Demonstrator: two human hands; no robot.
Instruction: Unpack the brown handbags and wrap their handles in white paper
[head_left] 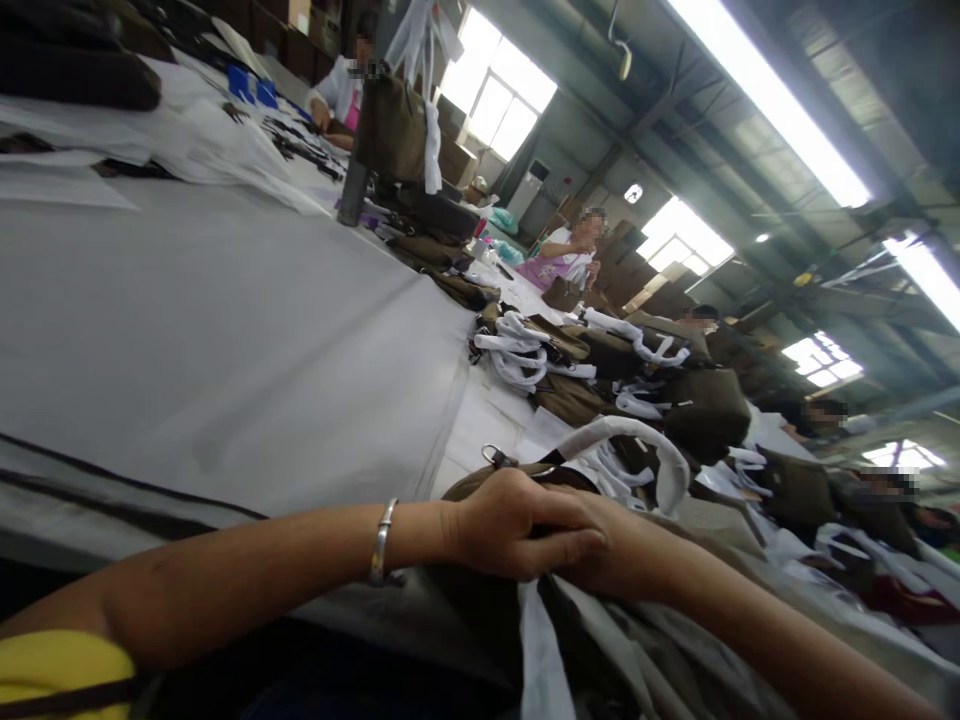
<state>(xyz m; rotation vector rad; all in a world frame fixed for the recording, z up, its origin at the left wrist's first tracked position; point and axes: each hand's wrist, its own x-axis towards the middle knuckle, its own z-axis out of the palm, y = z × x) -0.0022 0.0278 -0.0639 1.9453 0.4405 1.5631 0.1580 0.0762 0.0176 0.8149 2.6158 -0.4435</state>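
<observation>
My left hand (495,525), with a silver bracelet (382,540) on its wrist, lies across my right hand (600,530). Its thumb and bent fingers close around the back of that hand. The fingers of my right hand are hidden under the left, so what they hold does not show. Both hands rest over a dark olive-brown bag (480,610) at the table's near edge. A white-wrapped handle (637,430) arches up behind them, close to a metal ring (495,457). A white strip (544,650) hangs down in front of the bag.
Grey-white sheeting (262,340) covers the table to the left. Several brown bags (705,410) with white-wrapped handles crowd the right and far side. A post (352,195) stands at the sheet's far edge with a bag (394,125) hanging by it. Several people work farther along.
</observation>
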